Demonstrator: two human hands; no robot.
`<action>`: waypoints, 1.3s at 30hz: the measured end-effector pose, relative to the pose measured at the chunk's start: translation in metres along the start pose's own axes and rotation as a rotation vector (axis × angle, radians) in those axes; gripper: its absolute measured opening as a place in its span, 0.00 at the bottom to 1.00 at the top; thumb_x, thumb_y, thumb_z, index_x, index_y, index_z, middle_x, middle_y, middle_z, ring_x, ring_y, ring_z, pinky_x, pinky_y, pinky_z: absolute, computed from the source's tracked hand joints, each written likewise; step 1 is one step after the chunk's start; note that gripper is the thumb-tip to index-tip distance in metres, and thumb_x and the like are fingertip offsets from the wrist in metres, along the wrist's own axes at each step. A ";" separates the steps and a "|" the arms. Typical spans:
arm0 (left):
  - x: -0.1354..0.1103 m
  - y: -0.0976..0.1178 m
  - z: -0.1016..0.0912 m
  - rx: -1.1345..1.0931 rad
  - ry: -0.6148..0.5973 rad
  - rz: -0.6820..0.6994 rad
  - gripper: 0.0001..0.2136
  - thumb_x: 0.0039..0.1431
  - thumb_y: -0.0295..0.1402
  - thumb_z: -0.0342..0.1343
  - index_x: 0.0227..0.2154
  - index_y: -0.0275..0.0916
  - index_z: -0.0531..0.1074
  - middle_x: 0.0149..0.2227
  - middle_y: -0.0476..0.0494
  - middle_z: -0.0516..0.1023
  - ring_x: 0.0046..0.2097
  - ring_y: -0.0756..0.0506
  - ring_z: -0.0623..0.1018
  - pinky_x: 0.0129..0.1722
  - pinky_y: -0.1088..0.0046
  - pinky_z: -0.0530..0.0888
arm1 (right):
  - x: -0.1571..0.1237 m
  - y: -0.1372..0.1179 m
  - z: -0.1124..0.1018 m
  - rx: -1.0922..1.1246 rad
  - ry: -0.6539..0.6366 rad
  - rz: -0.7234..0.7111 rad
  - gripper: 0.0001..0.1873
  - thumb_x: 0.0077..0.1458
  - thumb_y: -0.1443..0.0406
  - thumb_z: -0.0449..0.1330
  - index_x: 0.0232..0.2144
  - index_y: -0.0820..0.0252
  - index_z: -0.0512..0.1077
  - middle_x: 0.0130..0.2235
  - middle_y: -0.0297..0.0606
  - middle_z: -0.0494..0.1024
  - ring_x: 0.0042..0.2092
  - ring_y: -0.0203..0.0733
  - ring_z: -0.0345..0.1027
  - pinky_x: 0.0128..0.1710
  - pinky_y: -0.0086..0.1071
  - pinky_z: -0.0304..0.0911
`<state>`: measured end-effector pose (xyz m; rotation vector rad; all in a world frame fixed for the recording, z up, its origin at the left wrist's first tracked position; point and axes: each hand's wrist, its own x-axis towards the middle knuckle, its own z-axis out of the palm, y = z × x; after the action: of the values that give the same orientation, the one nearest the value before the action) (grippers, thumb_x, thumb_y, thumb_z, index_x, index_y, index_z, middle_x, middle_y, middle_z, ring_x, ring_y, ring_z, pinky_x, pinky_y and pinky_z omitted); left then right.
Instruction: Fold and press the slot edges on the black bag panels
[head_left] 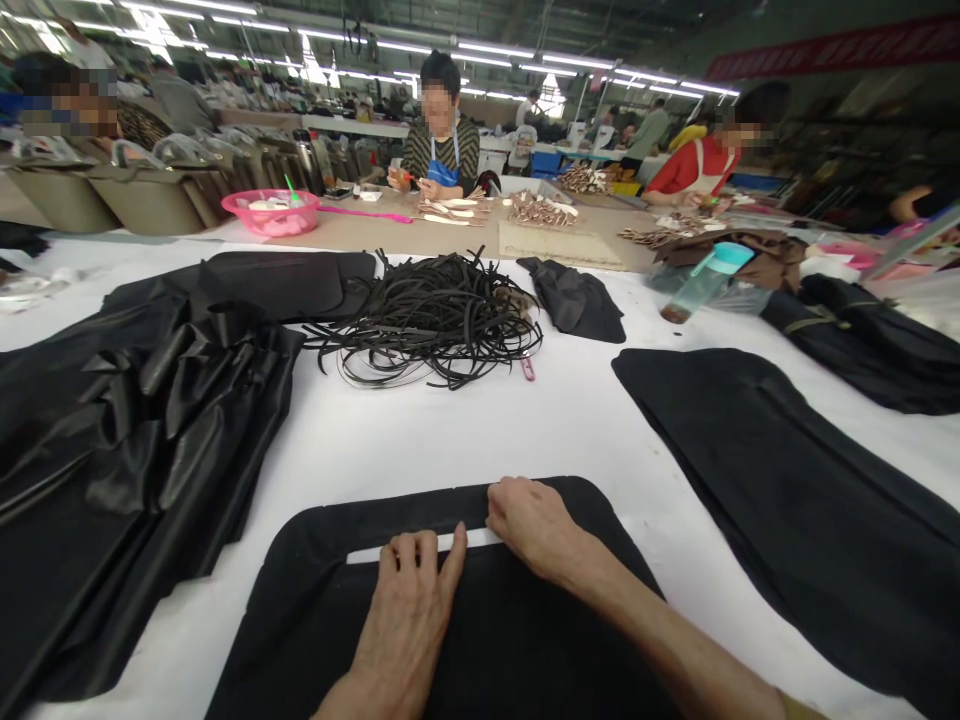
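Note:
A black panel (555,640) with rounded corners, of leather-like material, lies flat in front of me. Near its far edge runs a narrow white band (364,556); whether it is a strip or a cut-out slot showing the white surface below, I cannot tell. My left hand (405,615) rests on the panel, fingers stretched out with their tips at the band. At the band's right end, close to the panel's far edge, my right hand (536,525) has its fingers curled in. Whatever they pinch is hidden beneath them.
A tangled heap of thin black strips (442,310) lies beyond the panel, with a small pink tool (528,368) beside it. Black sheets (150,440) are piled left; black panels (795,500) lie right. A teal-lidded bottle (705,285) lies behind. Co-workers (442,140) sit across.

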<state>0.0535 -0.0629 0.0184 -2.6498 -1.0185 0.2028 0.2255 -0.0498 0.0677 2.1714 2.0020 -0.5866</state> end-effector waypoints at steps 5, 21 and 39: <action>0.013 0.007 -0.008 -0.031 -0.016 -0.007 0.26 0.55 0.22 0.49 0.57 0.46 0.58 0.36 0.37 0.72 0.36 0.38 0.72 0.34 0.59 0.71 | 0.000 0.003 0.003 0.028 0.024 -0.014 0.10 0.54 0.70 0.52 0.32 0.63 0.74 0.35 0.44 0.77 0.39 0.46 0.70 0.35 0.32 0.58; 0.021 0.023 0.012 -0.054 0.246 0.150 0.22 0.50 0.19 0.46 0.50 0.32 0.66 0.44 0.36 0.70 0.46 0.40 0.69 0.45 0.61 0.71 | -0.019 0.061 0.032 0.149 0.256 -0.271 0.04 0.57 0.68 0.56 0.37 0.58 0.67 0.38 0.33 0.70 0.40 0.39 0.63 0.40 0.30 0.56; 0.024 0.031 0.002 0.085 0.168 0.167 0.25 0.52 0.23 0.48 0.55 0.35 0.62 0.39 0.36 0.71 0.40 0.39 0.71 0.39 0.61 0.72 | -0.008 0.069 0.011 -0.011 0.046 -0.003 0.09 0.54 0.68 0.53 0.29 0.63 0.73 0.32 0.43 0.77 0.35 0.45 0.71 0.33 0.31 0.58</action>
<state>0.0903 -0.0684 0.0056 -2.6226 -0.7212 0.0552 0.2904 -0.0686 0.0494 2.1953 2.0270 -0.5285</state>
